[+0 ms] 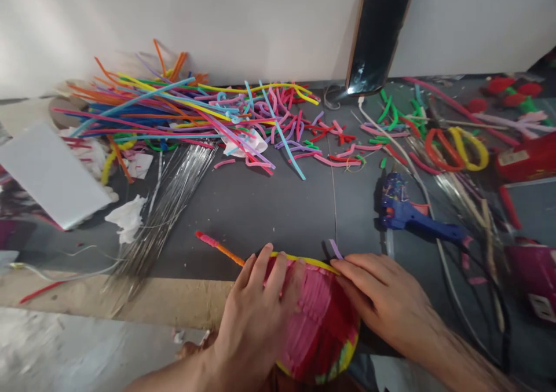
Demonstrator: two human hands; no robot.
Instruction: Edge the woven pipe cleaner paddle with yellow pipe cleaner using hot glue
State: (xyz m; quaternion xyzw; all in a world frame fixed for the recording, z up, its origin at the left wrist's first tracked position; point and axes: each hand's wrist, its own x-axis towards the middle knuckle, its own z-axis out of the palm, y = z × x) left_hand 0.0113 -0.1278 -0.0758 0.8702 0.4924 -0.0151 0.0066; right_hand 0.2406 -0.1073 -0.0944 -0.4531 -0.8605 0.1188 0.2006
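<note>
A round piece covered in rows of pink and dark red pipe cleaner is tilted at the table's front edge. A yellow pipe cleaner runs along its upper edge, and yellow and green show at its lower right. My left hand grips the piece from the left, fingers over the top edge. An orange and pink pipe cleaner sticks out beyond those fingers. My right hand pinches the yellow strand's right end at the rim, thumb hidden. Beside its fingertips a short purple pipe cleaner pokes up.
Loose pipe cleaners lie heaped along the wall, near a bundle of thin wires. A blue glue gun lies right, with cables around it. A phone leans on the wall. A white block sits left.
</note>
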